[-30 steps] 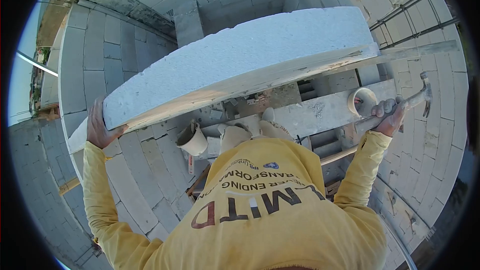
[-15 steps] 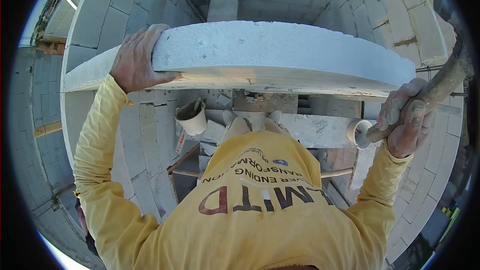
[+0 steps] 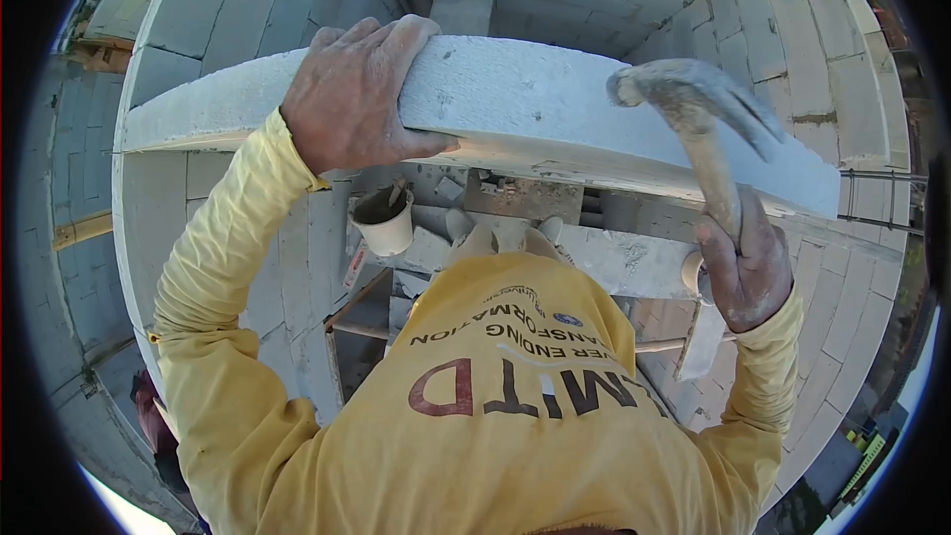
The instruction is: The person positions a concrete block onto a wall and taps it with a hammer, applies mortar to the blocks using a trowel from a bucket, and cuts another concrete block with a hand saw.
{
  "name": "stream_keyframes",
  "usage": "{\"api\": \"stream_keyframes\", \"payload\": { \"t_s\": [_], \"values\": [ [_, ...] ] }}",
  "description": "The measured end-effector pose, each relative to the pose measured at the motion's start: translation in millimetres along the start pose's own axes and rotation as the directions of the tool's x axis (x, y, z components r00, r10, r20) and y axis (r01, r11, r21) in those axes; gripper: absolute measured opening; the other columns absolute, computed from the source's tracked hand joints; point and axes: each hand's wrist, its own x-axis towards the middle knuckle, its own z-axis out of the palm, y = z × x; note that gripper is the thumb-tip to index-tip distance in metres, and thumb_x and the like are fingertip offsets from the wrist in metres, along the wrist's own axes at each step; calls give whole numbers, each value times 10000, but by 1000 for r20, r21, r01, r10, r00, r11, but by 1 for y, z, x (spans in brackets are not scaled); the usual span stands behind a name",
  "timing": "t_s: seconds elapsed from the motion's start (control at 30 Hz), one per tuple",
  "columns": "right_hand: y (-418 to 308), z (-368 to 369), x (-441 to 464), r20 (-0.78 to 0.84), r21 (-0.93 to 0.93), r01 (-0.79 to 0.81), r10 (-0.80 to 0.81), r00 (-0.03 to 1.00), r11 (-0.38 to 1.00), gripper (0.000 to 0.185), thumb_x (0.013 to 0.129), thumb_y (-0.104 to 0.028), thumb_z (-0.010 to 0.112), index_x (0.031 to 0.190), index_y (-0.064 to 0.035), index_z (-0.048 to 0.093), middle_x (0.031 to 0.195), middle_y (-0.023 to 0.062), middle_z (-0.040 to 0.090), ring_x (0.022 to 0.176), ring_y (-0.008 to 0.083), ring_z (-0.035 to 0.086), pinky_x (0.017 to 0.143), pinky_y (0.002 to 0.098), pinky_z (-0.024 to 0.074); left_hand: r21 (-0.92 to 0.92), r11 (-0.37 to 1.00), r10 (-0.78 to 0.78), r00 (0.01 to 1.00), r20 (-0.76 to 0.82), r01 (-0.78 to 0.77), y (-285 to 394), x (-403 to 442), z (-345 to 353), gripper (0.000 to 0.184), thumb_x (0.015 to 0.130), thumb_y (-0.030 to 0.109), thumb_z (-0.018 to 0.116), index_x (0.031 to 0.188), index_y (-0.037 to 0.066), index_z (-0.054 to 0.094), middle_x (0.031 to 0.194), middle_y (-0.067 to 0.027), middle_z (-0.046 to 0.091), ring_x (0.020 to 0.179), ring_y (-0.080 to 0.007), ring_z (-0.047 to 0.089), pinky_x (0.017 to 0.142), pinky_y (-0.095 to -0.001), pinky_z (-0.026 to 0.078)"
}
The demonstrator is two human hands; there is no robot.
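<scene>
The white block wall point(image 3: 515, 89) curves across the view in front of my chest, its rough top facing up. My left hand point(image 3: 362, 94) grips its top edge left of centre, fingers over the top and thumb along the near face. At the right, my right hand point(image 3: 748, 263) is closed around the handle of a claw hammer point(image 3: 698, 104). The hammer's head is over the right part of the wall top; whether it touches the surface I cannot tell.
Below the wall, a bucket point(image 3: 384, 223) with a tool inside stands left of my feet. Another container point(image 3: 696, 275) sits partly behind my right hand, on a pale plank point(image 3: 624, 263). Rebar point(image 3: 877, 200) sticks out at the right. Block walls surround the space.
My left hand has shifted right along the wall top. The hammer has swung from the far right inward over the wall, with my right hand moving left.
</scene>
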Motion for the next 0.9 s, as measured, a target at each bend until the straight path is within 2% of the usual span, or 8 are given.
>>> {"api": "stream_keyframes", "payload": {
  "t_s": [0.1,0.23,0.33,0.4,0.5,0.63,0.83,0.9],
  "values": [
    [-14,8,7,120,-70,-148,156,980,987,344,923,-293,606,1079,7,541,730,147,587,594,282,592,569,370,455,-22,1000,-18,1000,15,19,-1,0,0,939,563,555,834,1261,56,450,1087,-132,597,1009,-311,584,881,-425,416],
    [-1,7,-3,-18,-39,-19,18,1000,999,357,920,-328,620,1014,6,536,671,107,561,502,220,540,519,306,426,-73,997,-13,1000,19,14,-2,1,-5,950,566,600,819,1260,59,461,1096,-129,603,1018,-300,585,880,-425,411],
    [8,14,-18,-224,344,-78,163,961,936,349,938,-340,597,957,1,526,642,63,541,474,140,498,475,240,389,-125,992,25,1000,14,-23,-9,-3,-2,974,604,668,766,1295,54,459,1138,-144,604,1058,-299,584,917,-423,414],
    [11,20,-22,-353,445,35,139,925,895,332,959,-329,566,926,-5,501,611,36,511,469,100,479,432,215,380,-187,981,61,997,43,-52,-20,-2,-7,965,666,711,703,1327,53,454,1155,-159,607,1072,-307,591,927,-420,435],
    [25,25,-32,-473,538,172,126,872,825,305,971,-296,551,942,-3,476,589,46,491,449,109,467,406,224,390,-556,830,-24,999,32,38,-49,-2,-14,874,785,717,580,1350,61,461,1138,-186,620,1059,-338,606,912,-407,477],
    [36,30,-44,-466,638,203,162,870,743,343,965,-323,562,977,9,478,623,69,504,447,116,466,393,242,411,-411,911,-17,992,-125,-36,-71,-12,-21,714,881,636,516,1290,51,534,1089,-191,636,1006,-339,626,872,-395,499],
    [-11,33,-20,-421,587,189,97,902,787,355,951,-344,586,982,-6,484,637,67,512,460,121,475,394,240,409,-440,869,180,972,-150,-228,-57,4,-1,544,966,505,452,1191,33,602,1076,-173,646,918,-336,634,790,-412,508],
    [-22,31,-7,-419,614,288,-5,908,735,368,943,-354,597,991,-5,490,640,62,514,478,128,484,404,239,406,-468,873,140,990,-33,-138,-55,7,-1,505,978,475,438,1134,36,631,1029,-157,661,908,-339,633,778,-419,509]
  ]
}}
